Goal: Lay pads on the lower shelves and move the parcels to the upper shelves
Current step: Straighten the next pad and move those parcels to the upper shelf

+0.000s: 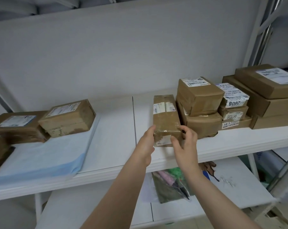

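On the white shelf [116,129], left hand [146,142] and right hand [186,142] clamp the near end of a long taped parcel [164,113] just beside a stack of parcels [199,103]. Gripped at one end, it may droop, slip or nudge that stack.

A long parcel [164,116] of brown, tape-wrapped card lies lengthwise at mid-shelf [113,129], its near end held between the left hand [146,142] and right hand [186,142]. Just to its right, more labelled brown parcels stand stacked [199,95]. On the left, a pale blue pad [45,154] lies flat, carrying two parcels [68,118] and perhaps a third, cut off at the edge.
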